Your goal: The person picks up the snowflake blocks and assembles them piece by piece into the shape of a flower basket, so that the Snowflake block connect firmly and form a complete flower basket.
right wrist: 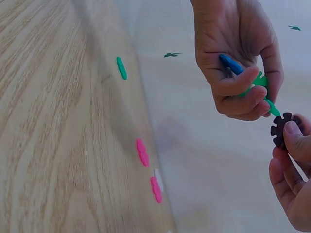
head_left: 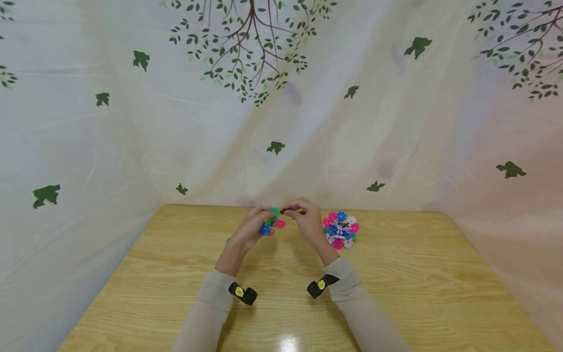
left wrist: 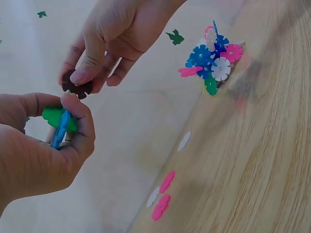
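Observation:
My left hand (head_left: 251, 226) holds a green notched disc (left wrist: 52, 115) joined with a blue notched disc (left wrist: 59, 130), both partly hidden by the fingers. A dark brown notched disc (right wrist: 279, 131) is pinched between the thumb and fingers of my right hand (head_left: 309, 223). In the right wrist view, the brown disc's edge meets the tip of a green disc (right wrist: 273, 108) sticking out of the left hand. Both hands are raised over the far part of the table.
To the right of my right hand stands a built cluster of discs (head_left: 340, 230) in blue, pink, white and green. Loose pink discs (right wrist: 142, 152), a white disc (left wrist: 184, 141) and a green disc (right wrist: 121, 68) lie on the wooden table (head_left: 422, 283). A printed curtain (head_left: 308, 161) hangs behind.

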Tool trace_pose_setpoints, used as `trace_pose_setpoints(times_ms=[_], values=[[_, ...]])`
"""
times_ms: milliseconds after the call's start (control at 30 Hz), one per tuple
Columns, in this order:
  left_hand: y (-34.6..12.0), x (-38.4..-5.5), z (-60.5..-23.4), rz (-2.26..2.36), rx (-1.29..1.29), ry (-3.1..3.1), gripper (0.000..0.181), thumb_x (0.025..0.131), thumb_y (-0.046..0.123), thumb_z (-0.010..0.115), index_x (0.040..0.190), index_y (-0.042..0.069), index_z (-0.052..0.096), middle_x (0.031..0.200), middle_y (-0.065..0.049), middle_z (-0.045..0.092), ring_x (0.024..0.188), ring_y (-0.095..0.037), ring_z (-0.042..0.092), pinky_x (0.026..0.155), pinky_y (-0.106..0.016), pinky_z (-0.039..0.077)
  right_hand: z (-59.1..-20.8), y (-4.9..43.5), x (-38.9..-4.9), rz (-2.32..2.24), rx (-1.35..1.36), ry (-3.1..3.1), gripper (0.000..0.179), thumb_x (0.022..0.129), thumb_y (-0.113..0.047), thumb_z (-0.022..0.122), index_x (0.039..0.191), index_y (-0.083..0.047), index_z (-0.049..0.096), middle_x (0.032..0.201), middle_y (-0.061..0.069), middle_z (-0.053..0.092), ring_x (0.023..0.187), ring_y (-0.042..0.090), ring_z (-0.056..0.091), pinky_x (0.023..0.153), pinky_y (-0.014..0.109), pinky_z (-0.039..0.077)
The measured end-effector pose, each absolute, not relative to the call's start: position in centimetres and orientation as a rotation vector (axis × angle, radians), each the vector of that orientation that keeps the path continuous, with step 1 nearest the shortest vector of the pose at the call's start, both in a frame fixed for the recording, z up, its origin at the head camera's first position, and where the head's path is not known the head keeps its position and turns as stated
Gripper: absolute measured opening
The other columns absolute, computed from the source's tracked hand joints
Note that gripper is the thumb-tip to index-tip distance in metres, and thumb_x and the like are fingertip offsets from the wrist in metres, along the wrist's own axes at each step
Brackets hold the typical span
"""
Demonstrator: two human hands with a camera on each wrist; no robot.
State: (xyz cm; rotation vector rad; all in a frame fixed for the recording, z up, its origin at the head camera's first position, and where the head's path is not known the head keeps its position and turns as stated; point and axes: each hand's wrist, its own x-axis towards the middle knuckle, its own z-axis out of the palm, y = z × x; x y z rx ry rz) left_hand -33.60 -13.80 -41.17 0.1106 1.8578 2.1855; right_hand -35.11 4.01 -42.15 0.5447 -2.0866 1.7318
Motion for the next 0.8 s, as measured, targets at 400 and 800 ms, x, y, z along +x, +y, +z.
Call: trace_pose_setpoints(times_ms=[400, 800], values=[[-13.3, -33.5, -41.0, 2.171, 0.105, 1.880, 0.024, 0.103, 0.011, 0.054, 0.124, 0.001, 0.049, 0.087, 0.002, 0.061, 0.070, -0.005, 0.058, 0.064, -0.018, 0.051, -38.9, 3.7, -32.1, 1.543, 0.614, -2.052, 0.004, 0.085, 0.010, 0.073, 0.083, 0.008, 0.076, 0.080, 0.023, 0.064, 0.077, 0.038, 0.063, 0.068, 0.029, 0.057], [-13.0, -33.6, -40.9, 2.166, 0.090, 1.890, 0.024, 0.103, 0.011, 0.054, 0.125, 0.002, 0.050, 0.086, 0.001, 0.062, 0.071, -0.008, 0.058, 0.063, -0.018, 0.051, -40.1, 3.7, -33.4, 1.512, 0.622, -2.032, 0.006, 0.086, 0.011, 0.072, 0.081, 0.010, 0.076, 0.077, 0.025, 0.062, 0.070, 0.040, 0.058, 0.061, 0.020, 0.047]])
